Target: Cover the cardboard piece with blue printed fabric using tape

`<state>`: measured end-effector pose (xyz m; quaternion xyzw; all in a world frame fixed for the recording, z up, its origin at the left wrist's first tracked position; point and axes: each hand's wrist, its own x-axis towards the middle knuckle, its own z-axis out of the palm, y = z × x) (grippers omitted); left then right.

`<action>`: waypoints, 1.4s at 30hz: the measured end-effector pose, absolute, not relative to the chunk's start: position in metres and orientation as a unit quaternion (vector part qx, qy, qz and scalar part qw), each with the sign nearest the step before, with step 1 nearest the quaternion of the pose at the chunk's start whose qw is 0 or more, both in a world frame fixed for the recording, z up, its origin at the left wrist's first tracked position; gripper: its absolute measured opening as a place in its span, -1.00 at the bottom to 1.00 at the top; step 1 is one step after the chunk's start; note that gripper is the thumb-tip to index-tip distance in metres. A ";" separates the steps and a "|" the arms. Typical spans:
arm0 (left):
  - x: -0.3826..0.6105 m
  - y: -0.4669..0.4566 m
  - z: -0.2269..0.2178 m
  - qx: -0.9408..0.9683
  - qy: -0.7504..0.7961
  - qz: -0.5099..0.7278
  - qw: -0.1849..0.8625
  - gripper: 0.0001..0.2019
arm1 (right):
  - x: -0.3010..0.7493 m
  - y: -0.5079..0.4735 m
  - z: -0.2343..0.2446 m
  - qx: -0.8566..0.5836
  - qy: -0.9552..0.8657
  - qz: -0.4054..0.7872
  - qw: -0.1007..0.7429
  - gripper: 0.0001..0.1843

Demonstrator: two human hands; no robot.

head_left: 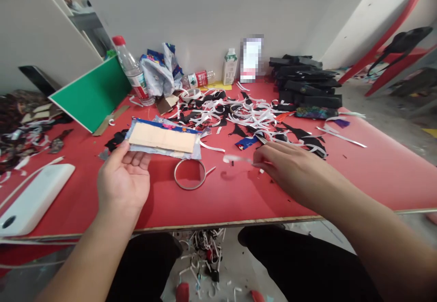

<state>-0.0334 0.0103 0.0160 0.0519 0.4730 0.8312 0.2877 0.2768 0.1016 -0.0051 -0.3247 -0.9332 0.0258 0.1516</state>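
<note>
My left hand [126,177] is closed at the near left corner of a fabric piece [197,146], thumb on top and fingers beneath. A flat beige panel [162,137] covers most of that patterned blue and grey fabric. In a pinch, my right hand [283,165] holds a thin white strip [239,158], blurred by motion, pointing left over the table. A metal tip [261,139] shows just above the right fingers; what it belongs to is hidden. Between the hands lies a tape ring [175,174] with a short loose end.
White and black scraps [249,115] are heaped on the red table [218,206]. Behind stand a red-capped bottle [131,72], a small carton-like bottle [230,67] and a phone [251,61]. Black fabric pieces [300,81] are stacked right. A green board [90,95] and white device [39,197] are left.
</note>
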 end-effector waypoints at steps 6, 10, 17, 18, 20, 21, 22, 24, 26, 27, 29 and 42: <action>-0.026 0.004 0.018 0.034 0.463 0.832 0.305 -0.75 | 0.267 0.093 -0.001 -0.408 -0.898 -0.015 0.162 -0.74; 0.005 -0.004 0.020 0.033 0.452 0.815 0.362 -0.79 | 0.238 0.069 -0.010 -0.217 -0.886 0.127 0.390 -0.30; 0.031 -0.026 0.011 0.177 0.430 0.746 0.476 -0.84 | 0.225 0.058 -0.017 -0.247 -0.769 0.260 0.529 -0.58; 0.027 -0.027 0.008 0.222 0.431 0.737 0.472 -0.83 | 0.227 0.060 -0.014 -0.265 -0.745 0.273 0.548 -0.61; 0.019 -0.029 0.002 0.318 0.450 0.715 0.431 -0.80 | 0.231 0.062 -0.010 -0.289 -0.706 0.298 0.574 -0.66; 0.015 -0.030 -0.001 0.368 0.462 0.702 0.399 -0.64 | 0.233 0.063 -0.008 -0.292 -0.693 0.310 0.581 -0.67; 0.014 -0.031 -0.003 0.417 0.468 0.687 0.367 -0.42 | 0.233 0.063 -0.006 -0.292 -0.687 0.321 0.583 -0.67; 0.015 -0.035 -0.005 0.505 0.470 0.663 0.291 -0.15 | 0.232 0.060 -0.004 -0.282 -0.684 0.337 0.582 -0.68; 0.019 -0.041 -0.004 0.571 0.473 0.634 0.218 -0.28 | 0.230 0.056 -0.003 -0.266 -0.692 0.359 0.568 -0.68; 0.022 -0.043 -0.002 0.591 0.483 0.618 0.190 -0.41 | 0.229 0.054 -0.003 -0.256 -0.695 0.373 0.559 -0.68; 0.024 -0.046 0.001 0.601 0.505 0.599 0.157 -0.60 | 0.228 0.050 -0.003 -0.237 -0.698 0.405 0.542 -0.62; 0.018 -0.038 0.001 0.444 0.508 0.680 0.288 -0.83 | 0.238 0.053 -0.002 -0.201 -0.754 0.339 0.526 -0.65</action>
